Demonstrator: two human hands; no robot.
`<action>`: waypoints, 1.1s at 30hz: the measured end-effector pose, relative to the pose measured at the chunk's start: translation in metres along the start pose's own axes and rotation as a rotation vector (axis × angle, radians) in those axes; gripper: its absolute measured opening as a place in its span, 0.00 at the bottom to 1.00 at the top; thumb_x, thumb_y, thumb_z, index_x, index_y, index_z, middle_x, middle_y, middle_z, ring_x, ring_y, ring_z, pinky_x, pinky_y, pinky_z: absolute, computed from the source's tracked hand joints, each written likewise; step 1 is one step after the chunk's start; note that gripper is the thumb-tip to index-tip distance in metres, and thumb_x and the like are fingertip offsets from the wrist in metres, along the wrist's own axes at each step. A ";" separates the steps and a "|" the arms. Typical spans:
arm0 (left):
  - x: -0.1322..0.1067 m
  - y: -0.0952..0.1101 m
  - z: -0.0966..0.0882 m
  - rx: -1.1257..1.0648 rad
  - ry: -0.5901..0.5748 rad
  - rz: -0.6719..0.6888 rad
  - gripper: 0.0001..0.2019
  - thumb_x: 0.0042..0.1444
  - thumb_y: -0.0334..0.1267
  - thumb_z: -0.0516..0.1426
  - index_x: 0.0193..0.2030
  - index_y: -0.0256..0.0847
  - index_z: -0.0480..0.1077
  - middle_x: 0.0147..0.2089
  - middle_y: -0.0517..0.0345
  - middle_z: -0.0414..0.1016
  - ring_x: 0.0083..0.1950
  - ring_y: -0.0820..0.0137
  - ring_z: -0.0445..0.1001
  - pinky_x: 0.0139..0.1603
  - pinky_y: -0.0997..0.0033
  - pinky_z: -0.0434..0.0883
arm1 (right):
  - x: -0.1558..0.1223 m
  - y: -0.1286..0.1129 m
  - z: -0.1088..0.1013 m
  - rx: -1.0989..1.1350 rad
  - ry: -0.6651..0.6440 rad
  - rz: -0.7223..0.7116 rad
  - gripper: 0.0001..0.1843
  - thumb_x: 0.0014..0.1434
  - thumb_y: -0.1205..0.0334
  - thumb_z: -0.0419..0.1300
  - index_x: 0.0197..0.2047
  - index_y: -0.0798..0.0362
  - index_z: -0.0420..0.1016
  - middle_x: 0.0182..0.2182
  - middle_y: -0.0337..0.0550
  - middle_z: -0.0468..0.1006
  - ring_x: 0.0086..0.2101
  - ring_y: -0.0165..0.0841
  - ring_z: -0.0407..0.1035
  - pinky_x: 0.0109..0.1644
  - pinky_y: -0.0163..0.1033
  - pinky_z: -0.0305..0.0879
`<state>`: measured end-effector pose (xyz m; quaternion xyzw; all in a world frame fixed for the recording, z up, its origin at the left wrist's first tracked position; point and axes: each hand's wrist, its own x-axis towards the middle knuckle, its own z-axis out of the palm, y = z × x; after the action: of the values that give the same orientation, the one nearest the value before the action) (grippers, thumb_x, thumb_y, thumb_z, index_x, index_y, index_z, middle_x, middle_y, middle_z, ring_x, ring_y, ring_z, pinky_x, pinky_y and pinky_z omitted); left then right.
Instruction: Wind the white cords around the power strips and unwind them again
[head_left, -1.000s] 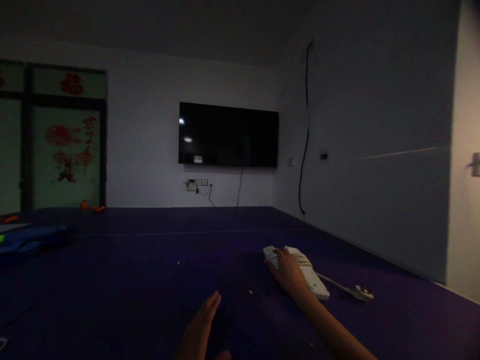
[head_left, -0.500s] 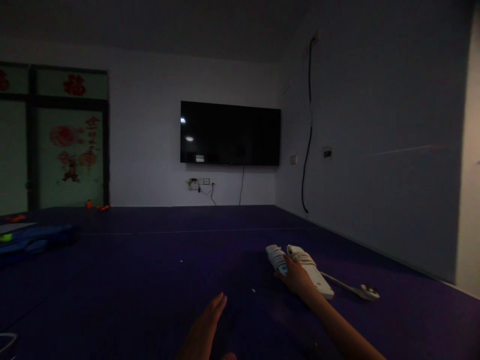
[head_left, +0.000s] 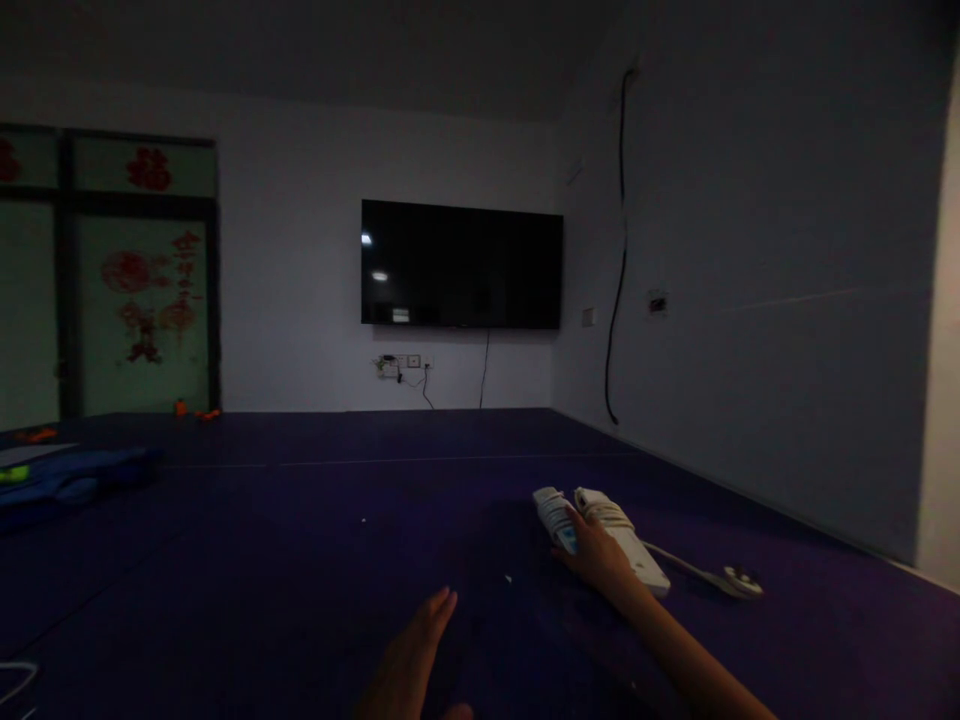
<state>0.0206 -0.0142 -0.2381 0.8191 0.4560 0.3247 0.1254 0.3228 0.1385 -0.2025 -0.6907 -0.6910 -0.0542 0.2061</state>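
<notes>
Two white power strips lie side by side on the dark blue surface, each with its cord wound around one end. My right hand [head_left: 596,555] is closed over the left power strip [head_left: 553,510], which has a blue patch and is partly hidden by the fingers. Against that hand's other side lies the right power strip [head_left: 643,563]. A cord leads from it to a plug [head_left: 741,580] resting on the surface. My left hand [head_left: 416,645] hangs at the bottom middle, fingers stretched out and thumb apart, with nothing in it.
Blue cloth [head_left: 82,475] with a flat pale item on it lies at the left. Small orange objects [head_left: 206,414] are near the far left edge. A white loop [head_left: 19,675] shows at the lower left. Beyond are a wall-mounted television [head_left: 461,265] and a black hanging cable [head_left: 621,260].
Almost nothing differs. The view has shifted very slightly; my right hand stays on the left power strip and my left hand keeps its place.
</notes>
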 end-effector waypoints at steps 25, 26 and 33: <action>0.011 -0.034 0.027 -0.011 -0.071 0.013 0.42 0.48 0.48 0.58 0.67 0.56 0.40 0.69 0.56 0.49 0.66 0.53 0.53 0.63 0.50 0.57 | -0.019 -0.018 -0.007 0.019 0.059 0.028 0.32 0.52 0.65 0.55 0.62 0.53 0.57 0.47 0.56 0.69 0.43 0.44 0.70 0.40 0.40 0.61; 0.010 -0.034 0.027 -0.007 -0.074 0.016 0.42 0.49 0.47 0.58 0.67 0.55 0.40 0.69 0.55 0.49 0.66 0.53 0.53 0.62 0.50 0.57 | -0.018 -0.019 -0.007 0.045 0.066 0.029 0.32 0.52 0.64 0.55 0.61 0.53 0.57 0.47 0.55 0.70 0.43 0.43 0.70 0.40 0.40 0.62; -0.004 -0.021 0.020 0.017 -0.022 0.010 0.39 0.54 0.44 0.56 0.67 0.55 0.38 0.68 0.53 0.50 0.67 0.59 0.52 0.63 0.51 0.55 | -0.012 -0.037 -0.042 0.553 0.089 0.057 0.31 0.47 0.61 0.57 0.56 0.54 0.64 0.47 0.51 0.74 0.47 0.44 0.69 0.45 0.41 0.64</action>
<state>0.0184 -0.0040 -0.2650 0.8259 0.4532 0.3124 0.1220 0.2952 0.1110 -0.1604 -0.6245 -0.6500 0.1119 0.4183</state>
